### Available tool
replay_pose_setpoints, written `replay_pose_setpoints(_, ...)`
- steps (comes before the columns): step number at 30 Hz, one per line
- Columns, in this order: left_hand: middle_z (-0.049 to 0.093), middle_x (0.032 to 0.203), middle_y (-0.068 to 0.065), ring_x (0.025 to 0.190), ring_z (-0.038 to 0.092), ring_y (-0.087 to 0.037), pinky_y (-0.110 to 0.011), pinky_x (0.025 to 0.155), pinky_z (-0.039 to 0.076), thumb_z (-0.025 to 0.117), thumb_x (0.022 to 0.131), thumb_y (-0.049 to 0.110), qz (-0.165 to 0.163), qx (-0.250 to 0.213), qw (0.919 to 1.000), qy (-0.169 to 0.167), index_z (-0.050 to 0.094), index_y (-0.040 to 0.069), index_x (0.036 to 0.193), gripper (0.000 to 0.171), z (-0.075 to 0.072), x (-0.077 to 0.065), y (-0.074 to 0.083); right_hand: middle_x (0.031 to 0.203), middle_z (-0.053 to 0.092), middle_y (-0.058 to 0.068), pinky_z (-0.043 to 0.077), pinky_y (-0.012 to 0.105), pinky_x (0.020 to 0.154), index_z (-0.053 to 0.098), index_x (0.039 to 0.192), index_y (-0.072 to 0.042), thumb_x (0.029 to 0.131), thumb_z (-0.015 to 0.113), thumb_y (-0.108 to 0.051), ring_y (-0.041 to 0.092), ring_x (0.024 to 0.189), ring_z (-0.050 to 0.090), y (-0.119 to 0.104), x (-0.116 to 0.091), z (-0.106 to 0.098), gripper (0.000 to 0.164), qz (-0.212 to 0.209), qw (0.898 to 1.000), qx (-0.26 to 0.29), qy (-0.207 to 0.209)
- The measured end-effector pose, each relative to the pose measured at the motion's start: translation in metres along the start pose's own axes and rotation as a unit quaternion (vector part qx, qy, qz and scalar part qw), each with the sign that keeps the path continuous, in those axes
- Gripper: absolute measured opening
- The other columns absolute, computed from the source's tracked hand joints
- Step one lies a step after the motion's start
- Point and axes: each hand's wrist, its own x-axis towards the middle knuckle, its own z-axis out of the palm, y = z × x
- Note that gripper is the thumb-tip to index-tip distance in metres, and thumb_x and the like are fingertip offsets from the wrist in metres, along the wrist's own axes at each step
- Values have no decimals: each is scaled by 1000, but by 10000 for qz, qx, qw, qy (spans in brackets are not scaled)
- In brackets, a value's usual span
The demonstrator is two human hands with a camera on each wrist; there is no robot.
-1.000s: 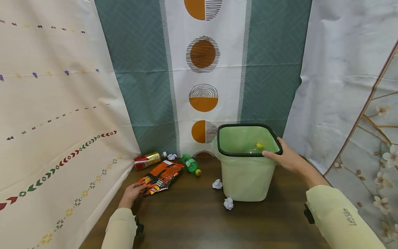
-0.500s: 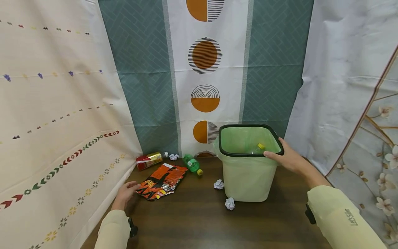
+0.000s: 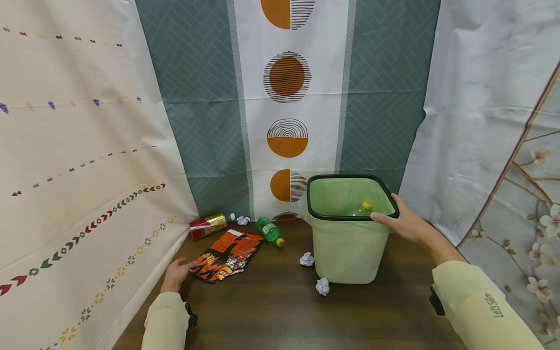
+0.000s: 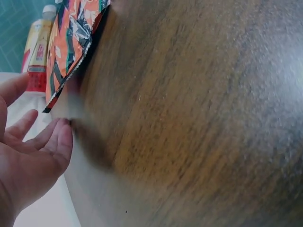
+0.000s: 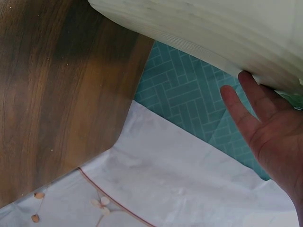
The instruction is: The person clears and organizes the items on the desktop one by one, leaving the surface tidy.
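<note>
My left hand [image 3: 176,273] is at the near left edge of an orange and black snack bag [image 3: 227,255], which lies flat on the table. In the left wrist view, its loosely bent fingers [image 4: 60,139] are just short of the crimped edge of the snack bag [image 4: 71,47], with nothing held. My right hand [image 3: 407,221] grips the black-rimmed corner of a pale green trash bin [image 3: 347,257], thumb over the front rim. Seen from the right wrist, fingers [image 5: 251,92] extend along the wall of the bin [image 5: 227,33]. A clear bottle with a yellow cap [image 3: 364,208] is inside the bin.
Behind the bag lie a red and gold drink bottle [image 3: 209,225], a crumpled paper ball [image 3: 243,220] and a green bottle [image 3: 269,230]. Two more paper balls [image 3: 306,259] are on the wooden table [image 3: 262,316] beside the bin. Cloth hangings [image 3: 201,121] border the table.
The snack bag has shifted slightly toward the table's front and turned a little. My left hand has come off it and drawn back to its left edge. My right hand stays on the bin.
</note>
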Motion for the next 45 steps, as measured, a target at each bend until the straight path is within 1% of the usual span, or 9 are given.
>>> replay_pose_setpoints(7,32,143,-41,122,45,-49,-54,102,42,57,100,20,-47,-632,9978,-202,23,-17,147,70,4,5,-4,156,-10,38,15,74,105,-20,153,-1,95,55,-59,58,141,1,1,0,-1,111,-98,9999,-62,13)
replay_pose_setpoints(12,53,125,-34,94,61,-29,-43,88,52,63,97,15,-54,-861,9963,-24,34,-19,142,64,5,10,-10,156,-8,38,16,73,105,-19,153,1,95,55,-59,57,141,3,1,0,0,111,-130,9999,-82,42)
replay_pose_setpoints(14,61,115,-30,83,63,-21,-37,80,55,64,96,12,-84,-970,9952,63,39,-19,139,59,5,11,-11,156,-8,38,15,74,105,-19,153,0,94,55,-60,58,141,3,1,0,0,112,-88,9999,-106,38)
replay_pose_setpoints(17,64,109,-24,73,61,-12,-29,69,55,63,96,6,-135,-1131,9933,187,45,-18,136,50,6,10,-11,156,-9,38,15,74,104,-20,153,-2,94,54,-61,58,141,2,0,0,0,112,-40,9999,-125,5)
replay_pose_setpoints(23,59,114,-28,71,59,-9,-26,67,56,59,97,2,-166,-1387,9898,286,48,-18,133,43,8,1,-9,156,-12,37,15,75,103,-22,153,-4,94,53,-62,59,140,0,1,-1,-1,111,-31,9999,-131,-56)
replay_pose_setpoints(29,62,106,-19,71,60,-8,-25,69,56,59,97,-1,-199,-1811,9829,273,47,-18,134,43,6,-8,-6,156,-11,37,15,75,104,-21,153,-3,95,54,-61,58,141,0,1,0,0,111,-80,9999,-114,-26)
replay_pose_setpoints(35,61,112,-13,79,60,-6,-27,77,55,57,99,5,-120,-2097,9774,235,44,-13,140,47,-1,-14,3,156,-11,37,14,75,104,-21,153,-1,95,54,-60,58,141,0,2,1,-1,112,-128,9998,-136,-22)
replay_pose_setpoints(40,63,100,-2,80,61,-4,-27,82,55,58,99,7,-67,-2361,9715,221,43,-10,143,49,-5,-17,11,155,-11,38,14,75,104,-21,153,-1,95,54,-61,59,141,0,2,1,-3,112,-130,9998,-133,-27)
replay_pose_setpoints(45,63,87,9,78,61,-2,-24,79,55,57,99,7,34,-2685,9629,272,41,-9,145,51,-10,-22,16,155,-9,39,16,76,103,-20,153,0,95,54,-60,60,140,2,1,-1,-1,112,-148,9998,-148,-38)
